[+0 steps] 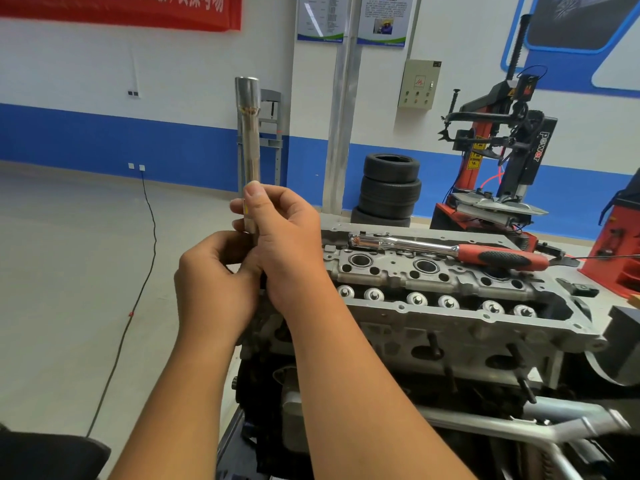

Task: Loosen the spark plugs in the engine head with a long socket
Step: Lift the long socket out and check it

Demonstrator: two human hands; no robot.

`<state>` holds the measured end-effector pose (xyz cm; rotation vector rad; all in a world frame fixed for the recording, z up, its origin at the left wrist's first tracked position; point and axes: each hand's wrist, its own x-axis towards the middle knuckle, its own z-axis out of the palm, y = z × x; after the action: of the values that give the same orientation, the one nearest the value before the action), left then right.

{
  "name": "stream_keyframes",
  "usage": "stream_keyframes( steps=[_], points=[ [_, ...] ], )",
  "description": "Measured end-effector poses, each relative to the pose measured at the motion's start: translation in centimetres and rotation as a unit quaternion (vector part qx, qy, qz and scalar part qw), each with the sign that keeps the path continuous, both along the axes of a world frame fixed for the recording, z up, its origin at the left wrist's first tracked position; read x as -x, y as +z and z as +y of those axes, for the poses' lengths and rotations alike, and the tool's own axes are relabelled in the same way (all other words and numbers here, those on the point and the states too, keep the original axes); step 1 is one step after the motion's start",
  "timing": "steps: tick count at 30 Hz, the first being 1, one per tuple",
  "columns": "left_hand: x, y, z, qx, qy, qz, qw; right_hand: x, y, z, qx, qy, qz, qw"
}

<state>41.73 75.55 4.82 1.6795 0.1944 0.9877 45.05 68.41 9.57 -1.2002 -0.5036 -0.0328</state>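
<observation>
Socket, long and chrome, is held upright in front of the chest by both hands, wide open end at the top. Right hand is wrapped round the lower shaft, thumb pressed along it and fingers curled behind. Left hand is closed round the bottom end just below the right hand, the two hands touching; what the left fingers grip there is hidden. Engine head sits just right of the hands, top uncovered, spark plug wells seen along its upper row. Ratchet wrench with red and black handle is laid across the head's far edge, right of the right hand, untouched. Tyre stack and tyre changer are seen beyond the head. Black cable runs over the floor left of the hands.
</observation>
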Motion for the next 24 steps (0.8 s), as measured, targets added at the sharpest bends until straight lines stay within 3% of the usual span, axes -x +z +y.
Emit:
stream_keyframes(
  steps=[3, 7, 10, 14, 18, 24],
  points=[
    [0.19, 0.09, -0.29, 0.006, 0.026, 0.013, 1.000, 0.12, -0.03, -0.13, 0.010, -0.009, -0.025, 1.000],
    [0.46, 0.36, -0.22, 0.004, -0.028, 0.011, 1.000, 0.28, -0.09, 0.02, 0.049, -0.020, -0.061, 0.997],
    [0.32, 0.33, 0.09, -0.008, -0.053, 0.001, 0.999, 0.24, -0.04, 0.11, 0.025, -0.014, -0.045, 0.999],
    [0.08, 0.12, 0.00, -0.016, -0.016, 0.004, 1.000, 0.12, 0.07, 0.04, -0.002, -0.014, -0.018, 1.000],
    [-0.22, -0.17, -0.01, -0.018, 0.037, 0.010, 0.999, 0.41, 0.08, 0.01, 0.029, -0.031, -0.052, 0.998],
    [-0.07, -0.11, 0.14, -0.045, -0.030, -0.016, 0.998, 0.27, 0.01, 0.04, 0.041, -0.035, -0.059, 0.997]
  ],
)
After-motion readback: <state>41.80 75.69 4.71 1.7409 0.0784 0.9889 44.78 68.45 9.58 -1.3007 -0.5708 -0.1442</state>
